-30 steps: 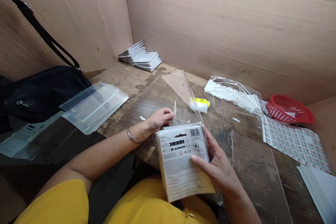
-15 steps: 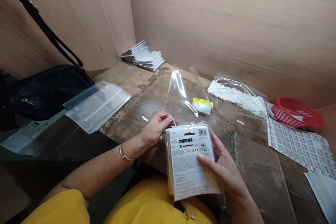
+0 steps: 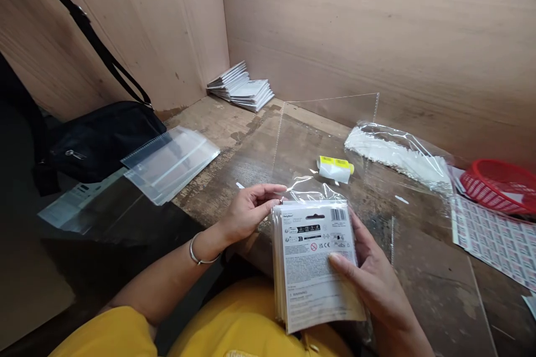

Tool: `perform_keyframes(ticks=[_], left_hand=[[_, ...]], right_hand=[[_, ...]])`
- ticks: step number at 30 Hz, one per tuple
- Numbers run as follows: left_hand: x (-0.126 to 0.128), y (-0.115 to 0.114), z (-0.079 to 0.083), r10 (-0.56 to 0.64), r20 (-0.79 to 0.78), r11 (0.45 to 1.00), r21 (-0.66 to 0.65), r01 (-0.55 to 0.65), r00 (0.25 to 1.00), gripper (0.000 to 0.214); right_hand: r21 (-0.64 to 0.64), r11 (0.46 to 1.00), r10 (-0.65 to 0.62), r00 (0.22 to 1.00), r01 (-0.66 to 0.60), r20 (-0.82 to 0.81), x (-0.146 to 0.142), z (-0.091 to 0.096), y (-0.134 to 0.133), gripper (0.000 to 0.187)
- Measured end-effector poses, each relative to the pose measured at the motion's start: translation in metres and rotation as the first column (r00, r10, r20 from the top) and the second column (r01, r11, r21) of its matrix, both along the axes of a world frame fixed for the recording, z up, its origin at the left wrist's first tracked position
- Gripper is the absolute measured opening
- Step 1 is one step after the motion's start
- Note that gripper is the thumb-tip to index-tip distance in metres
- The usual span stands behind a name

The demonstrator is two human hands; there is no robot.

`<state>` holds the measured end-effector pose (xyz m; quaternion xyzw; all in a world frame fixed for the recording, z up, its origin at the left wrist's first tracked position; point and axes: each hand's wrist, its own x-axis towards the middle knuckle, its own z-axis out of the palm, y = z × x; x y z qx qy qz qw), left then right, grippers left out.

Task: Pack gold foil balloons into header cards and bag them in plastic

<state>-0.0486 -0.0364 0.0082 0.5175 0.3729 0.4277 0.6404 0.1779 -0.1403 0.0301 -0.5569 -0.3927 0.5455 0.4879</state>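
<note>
A thick stack of printed cards (image 3: 318,268) faces me, its top card showing a barcode, small text and a hang slot. My right hand (image 3: 371,268) grips the stack from the right side, thumb across the front. Clear plastic film of a bag (image 3: 314,188) stands up past the stack's top edge, glossy and crumpled. At the upper left corner, my left hand (image 3: 253,209) has thumb and index finger at the edge of this film, seemingly pinching it. Exactly what lies between those fingertips is hard to see.
Clear sleeves (image 3: 171,159) lie left by a black bag (image 3: 104,139). Card stacks (image 3: 247,89) sit in the back corner. A yellow-and-white label roll (image 3: 335,169), a bag of white pieces (image 3: 397,156), a red basket (image 3: 498,184) and a sticker sheet (image 3: 494,237) are to the right.
The view has shifted left, so everything appears farther right. My left index finger has straightened along the bag film, and the film above the stack stands wider. My right hand keeps its hold.
</note>
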Motion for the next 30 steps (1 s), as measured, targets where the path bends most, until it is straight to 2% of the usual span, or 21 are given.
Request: perform_keyframes(ticks=[4, 8, 10, 13, 15, 17, 19, 20, 21, 22, 23, 24, 25, 27, 30], left_hand=[[0.009, -0.003, -0.001, 0.181, -0.055, 0.98, 0.089, -0.176, 0.982, 0.015], [0.011, -0.011, 0.001, 0.307, -0.027, 0.943, 0.141, -0.3, 0.951, 0.013], [0.007, -0.017, 0.001, 0.362, -0.057, 0.912, 0.23, -0.341, 0.93, 0.01], [0.001, -0.023, -0.005, 0.382, -0.175, 0.862, 0.422, -0.282, 0.907, 0.005], [-0.001, -0.022, -0.011, 0.346, -0.238, 0.867, 0.45, -0.212, 0.908, 0.004], [0.0, -0.016, -0.015, 0.352, -0.219, 0.881, 0.407, -0.243, 0.91, 0.009], [0.0, -0.005, -0.015, 0.383, -0.115, 0.89, 0.311, -0.333, 0.916, 0.03], [-0.001, 0.0, -0.013, 0.358, -0.05, 0.914, 0.224, -0.339, 0.932, 0.045], [-0.003, 0.006, -0.011, 0.285, 0.017, 0.952, 0.111, -0.285, 0.958, 0.06], [-0.004, 0.011, -0.008, 0.169, 0.085, 0.986, -0.016, -0.169, 0.982, 0.072], [-0.006, 0.015, -0.005, 0.037, 0.152, 0.991, -0.137, -0.016, 0.988, 0.078], [-0.007, 0.018, -0.003, -0.077, 0.211, 0.966, -0.226, 0.126, 0.974, 0.08], [-0.007, 0.019, -0.002, -0.145, 0.25, 0.937, -0.276, 0.214, 0.957, 0.077], [-0.005, 0.019, -0.002, -0.151, 0.258, 0.934, -0.279, 0.223, 0.954, 0.074], [-0.002, 0.016, -0.003, -0.065, 0.189, 0.984, -0.151, 0.094, 0.98, 0.08]], right_hand=[[0.015, 1.0, 0.003, 1.0, -0.003, 0.007, -0.001, -0.002, 0.0, 0.086], [-0.016, 1.0, 0.019, 1.0, -0.019, -0.019, -0.003, 0.001, 0.002, 0.087], [-0.044, 0.999, 0.007, 0.999, -0.009, -0.043, -0.003, 0.002, 0.003, 0.089], [-0.06, 0.998, -0.028, 0.997, 0.023, -0.078, -0.002, 0.0, 0.006, 0.091], [-0.055, 0.998, -0.028, 0.997, 0.024, -0.078, -0.001, -0.003, 0.007, 0.09], [-0.044, 0.999, -0.015, 0.998, 0.013, -0.06, -0.001, -0.005, 0.007, 0.089], [-0.028, 1.0, -0.009, 0.999, 0.007, -0.04, -0.001, -0.005, 0.006, 0.087], [-0.02, 1.0, -0.006, 0.999, 0.005, -0.034, -0.002, -0.004, 0.005, 0.086], [-0.011, 1.0, -0.002, 0.999, 0.002, -0.032, -0.002, -0.003, 0.005, 0.085], [-0.006, 1.0, 0.001, 0.999, -0.002, -0.034, -0.003, -0.003, 0.004, 0.084], [-0.003, 1.0, 0.004, 0.999, -0.004, -0.036, -0.003, -0.003, 0.004, 0.084], [-0.004, 1.0, 0.006, 0.999, -0.006, -0.036, -0.003, -0.003, 0.003, 0.084], [-0.008, 1.0, 0.007, 0.999, -0.008, -0.035, -0.003, -0.003, 0.003, 0.084], [-0.011, 1.0, 0.014, 0.999, -0.015, -0.033, -0.003, -0.003, 0.003, 0.084], [-0.006, 0.999, 0.036, 0.999, -0.037, -0.036, -0.002, -0.004, 0.003, 0.081]])
